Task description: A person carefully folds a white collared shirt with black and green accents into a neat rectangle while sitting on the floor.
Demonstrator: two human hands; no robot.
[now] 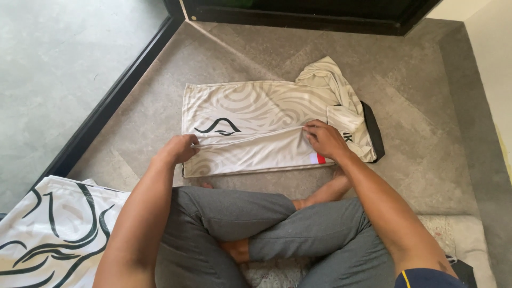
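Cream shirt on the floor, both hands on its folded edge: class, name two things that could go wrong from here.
The bunched sleeve at the cream shirt's far right end could leave the fold lumpy. The left hand and right hand press one edge only, so the flap might slide crooked.

**Grey trousers, bare arms, a dark sleeve edge**

The person wears plain grey trousers (266, 229) of a soft, slightly creased cloth, with no print or stripe to be seen. Both forearms are bare from elbow to wrist, with no watch, ring or band in sight. At the right upper arm shows the hem of a dark navy sleeve (426, 278) carrying a thin yellow line. The feet are bare.
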